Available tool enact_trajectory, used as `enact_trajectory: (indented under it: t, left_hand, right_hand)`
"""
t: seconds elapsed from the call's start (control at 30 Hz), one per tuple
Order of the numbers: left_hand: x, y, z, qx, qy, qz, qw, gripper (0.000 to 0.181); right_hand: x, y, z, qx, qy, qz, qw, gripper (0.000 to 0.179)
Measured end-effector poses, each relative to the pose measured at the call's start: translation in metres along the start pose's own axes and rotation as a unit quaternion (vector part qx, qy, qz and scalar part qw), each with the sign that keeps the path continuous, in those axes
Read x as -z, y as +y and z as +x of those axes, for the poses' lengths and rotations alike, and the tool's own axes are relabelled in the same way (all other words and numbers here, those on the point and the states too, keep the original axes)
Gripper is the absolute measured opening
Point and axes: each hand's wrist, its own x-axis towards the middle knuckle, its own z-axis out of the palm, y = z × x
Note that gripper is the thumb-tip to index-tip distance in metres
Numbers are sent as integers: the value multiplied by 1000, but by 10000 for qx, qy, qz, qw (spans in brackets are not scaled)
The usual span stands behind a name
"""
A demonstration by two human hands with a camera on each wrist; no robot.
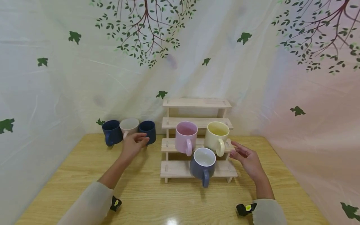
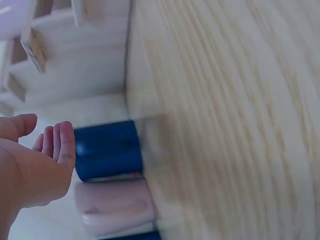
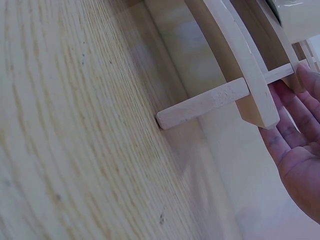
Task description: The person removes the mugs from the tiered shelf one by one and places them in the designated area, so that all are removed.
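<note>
My left hand [image 1: 134, 145] is at the middle left of the head frame, fingers loosely extended and thumb well apart from them, with nothing visible in the gap. It is right by the inner navy mug [image 1: 150, 128]; whether a fingertip touches it I cannot tell. That mug stands upright, mouth up, its long axis vertical in the head frame; in the left wrist frame the axis runs nearly level, with the base toward the right.

My fingers cover the mug's lower left side, and I cannot make out its handle; the left wrist frame is blurred there. My hand also hides the lower part of the pale mug [image 1: 129, 124], whose handle shows only in part. The outer navy mug [image 1: 113, 132] points its handle down toward the bottom edge.

My right hand [image 1: 247, 159], right of centre, has its fingertips and thumb at the right end of the wooden rack [image 1: 197, 102]; I cannot tell whether I am pinching it. On the rack, the pink mug [image 1: 183, 139] and yellow mug [image 1: 213, 137] share the second tier from the bottom, with the grey-blue mug [image 1: 198, 170] in front on the lowest, between my two hands. All three handles face the lower edge.
</note>
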Motion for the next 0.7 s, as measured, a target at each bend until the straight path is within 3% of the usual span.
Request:
enact_trajectory:
  t: [0.4, 0.7]
  left_hand:
    - [-23, 39, -25, -580, -682, -8, 9960, 28]
    - [-38, 55, -36, -562, -932, 146, 9940, 26]
  right_hand:
    - [1, 0, -1, -63, -9, -38, 10000, 58]
    - [0, 0, 1, -49, 6, 26, 10000, 58]
